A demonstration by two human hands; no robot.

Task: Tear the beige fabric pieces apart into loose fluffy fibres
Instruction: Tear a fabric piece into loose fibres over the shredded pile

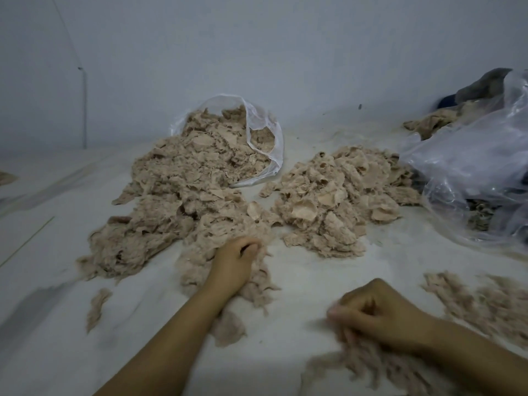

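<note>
Beige fibres [183, 212] in both hands.

single head cam, wide-angle, worn by the person. looks forward and down across the white bench [300, 270] toward the pale back wall [257, 52]. close in: both forearms enter from the bottom edge, left hand [233, 267] further out, right hand [380, 312] nearest the lens and blurred. edges bow from the lens. no second view.

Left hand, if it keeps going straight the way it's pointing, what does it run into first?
Probably the fluffy fibre pile: the left hand already grips its near edge, pointing into it towards the clear plastic bag.
</note>
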